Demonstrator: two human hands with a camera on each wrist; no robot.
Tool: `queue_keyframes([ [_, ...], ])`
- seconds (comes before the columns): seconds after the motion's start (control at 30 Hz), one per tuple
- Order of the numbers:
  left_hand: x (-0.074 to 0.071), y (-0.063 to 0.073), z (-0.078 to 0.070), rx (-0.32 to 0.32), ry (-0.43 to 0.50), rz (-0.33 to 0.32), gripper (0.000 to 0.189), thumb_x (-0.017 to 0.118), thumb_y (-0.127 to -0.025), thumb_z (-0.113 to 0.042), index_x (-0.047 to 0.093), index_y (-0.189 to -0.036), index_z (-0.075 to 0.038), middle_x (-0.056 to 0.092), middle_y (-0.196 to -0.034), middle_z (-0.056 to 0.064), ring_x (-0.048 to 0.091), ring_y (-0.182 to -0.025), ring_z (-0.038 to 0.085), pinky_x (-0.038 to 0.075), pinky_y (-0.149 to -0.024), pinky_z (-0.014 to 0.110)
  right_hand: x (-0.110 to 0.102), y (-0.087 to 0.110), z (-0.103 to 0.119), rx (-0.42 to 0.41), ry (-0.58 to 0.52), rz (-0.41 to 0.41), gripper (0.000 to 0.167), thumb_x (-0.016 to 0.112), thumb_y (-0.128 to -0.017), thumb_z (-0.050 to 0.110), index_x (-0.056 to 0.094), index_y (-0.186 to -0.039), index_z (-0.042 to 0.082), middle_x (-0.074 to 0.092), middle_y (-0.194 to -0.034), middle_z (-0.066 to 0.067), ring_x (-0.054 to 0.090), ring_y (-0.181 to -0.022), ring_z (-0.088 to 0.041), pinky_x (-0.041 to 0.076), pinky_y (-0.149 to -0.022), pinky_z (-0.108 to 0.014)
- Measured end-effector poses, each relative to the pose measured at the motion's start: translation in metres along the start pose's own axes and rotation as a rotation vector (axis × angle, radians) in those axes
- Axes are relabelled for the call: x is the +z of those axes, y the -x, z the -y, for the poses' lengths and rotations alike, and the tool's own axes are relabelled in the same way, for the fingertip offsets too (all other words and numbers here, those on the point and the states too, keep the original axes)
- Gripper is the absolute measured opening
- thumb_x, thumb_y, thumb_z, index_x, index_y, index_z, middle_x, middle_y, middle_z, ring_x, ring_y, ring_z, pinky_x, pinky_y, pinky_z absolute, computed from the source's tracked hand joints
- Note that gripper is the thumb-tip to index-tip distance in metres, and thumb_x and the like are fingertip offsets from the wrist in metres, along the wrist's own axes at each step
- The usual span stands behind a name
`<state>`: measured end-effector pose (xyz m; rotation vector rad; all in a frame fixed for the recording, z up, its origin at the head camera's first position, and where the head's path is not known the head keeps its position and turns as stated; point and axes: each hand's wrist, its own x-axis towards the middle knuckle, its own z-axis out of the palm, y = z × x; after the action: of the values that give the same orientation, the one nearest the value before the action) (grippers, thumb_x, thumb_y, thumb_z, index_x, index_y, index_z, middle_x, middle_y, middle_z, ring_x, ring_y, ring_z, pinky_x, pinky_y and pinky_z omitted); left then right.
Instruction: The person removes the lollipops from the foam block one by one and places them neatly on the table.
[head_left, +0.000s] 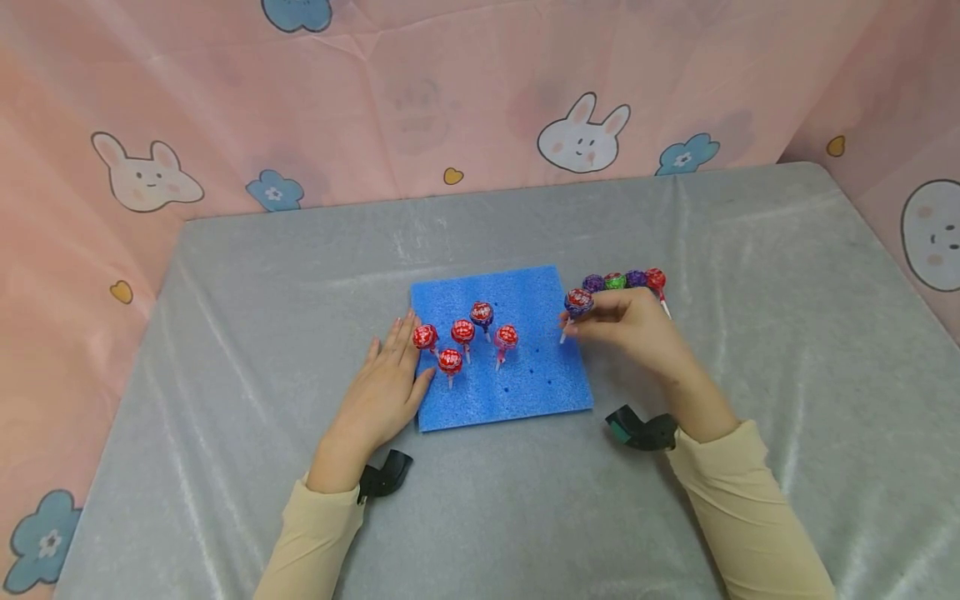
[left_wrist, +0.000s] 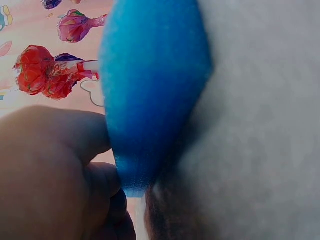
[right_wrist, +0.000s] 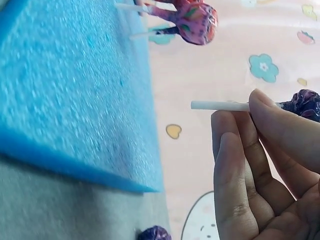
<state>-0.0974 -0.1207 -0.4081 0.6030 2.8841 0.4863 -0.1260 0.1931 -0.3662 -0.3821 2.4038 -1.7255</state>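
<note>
A blue foam board (head_left: 525, 292) with small holes lies on the grey table. Several lollipops in shiny wrappers, such as a red one (head_left: 450, 361), stand upright by their sticks in its left and middle part. Along the board's left edge rests my left hand (head_left: 378, 396), fingers extended; its thumb touches the foam (left_wrist: 155, 75) in the left wrist view. Over the right edge, my right hand (head_left: 645, 333) pinches a dark purple and red lollipop (head_left: 578, 302) by its stick. In the right wrist view the bare white stick end (right_wrist: 215, 105) pokes out past the fingertips, apart from the foam.
Behind my right hand lies a group of loose lollipops, among them a green one (head_left: 615, 282) and a red one (head_left: 656, 278). A pink curtain (head_left: 465, 100) with bunny prints hangs behind the table. Each wrist carries a black camera mount (head_left: 641, 429).
</note>
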Motion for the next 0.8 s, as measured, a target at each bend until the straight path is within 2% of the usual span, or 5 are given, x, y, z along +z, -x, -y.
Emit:
queue_keyframes([
  [0.3, -0.001, 0.000, -0.001, 0.001, 0.000, 0.000, 0.062, 0.043, -0.100, -0.030, 0.022, -0.147, 0.005, 0.008, -0.156, 0.015, 0.009, -0.143, 0.030, 0.011, -0.113, 0.050, -0.011, 0.001, 0.000, -0.024, -0.060, -0.035, 0.016, 0.070, -0.080, -0.006, 0.068, -0.094, -0.014, 0.072, -0.086, -0.003, 0.069, -0.079, -0.018, 0.054, -0.074, -0.023],
  [0.53, -0.001, 0.000, -0.001, 0.001, 0.002, 0.003, 0.061, 0.043, -0.100, -0.030, 0.024, -0.146, 0.005, 0.008, -0.156, 0.015, 0.009, -0.143, 0.030, 0.010, -0.112, 0.051, -0.020, 0.004, 0.001, 0.025, -0.053, -0.081, 0.019, 0.069, -0.083, -0.004, 0.066, -0.097, -0.016, 0.071, -0.084, 0.005, 0.067, -0.077, -0.008, 0.053, -0.070, -0.020],
  [0.67, -0.002, 0.000, -0.001, 0.001, 0.003, 0.004, 0.062, 0.043, -0.100, -0.030, 0.023, -0.147, 0.005, 0.008, -0.156, 0.015, 0.009, -0.143, 0.030, 0.010, -0.113, 0.050, -0.028, 0.006, -0.002, 0.054, -0.037, -0.131, 0.014, 0.069, -0.084, -0.001, 0.069, -0.094, -0.009, 0.070, -0.084, 0.010, 0.066, -0.075, -0.006, 0.052, -0.067, -0.019],
  [0.8, -0.001, 0.000, -0.001, 0.000, 0.002, 0.006, 0.061, 0.043, -0.100, -0.030, 0.023, -0.146, 0.005, 0.007, -0.156, 0.015, 0.008, -0.143, 0.029, 0.010, -0.113, 0.050, -0.038, 0.008, -0.007, 0.052, -0.076, -0.179, 0.010, 0.068, -0.083, -0.003, 0.073, -0.088, 0.004, 0.070, -0.080, 0.009, 0.065, -0.071, -0.007, 0.051, -0.063, -0.020],
])
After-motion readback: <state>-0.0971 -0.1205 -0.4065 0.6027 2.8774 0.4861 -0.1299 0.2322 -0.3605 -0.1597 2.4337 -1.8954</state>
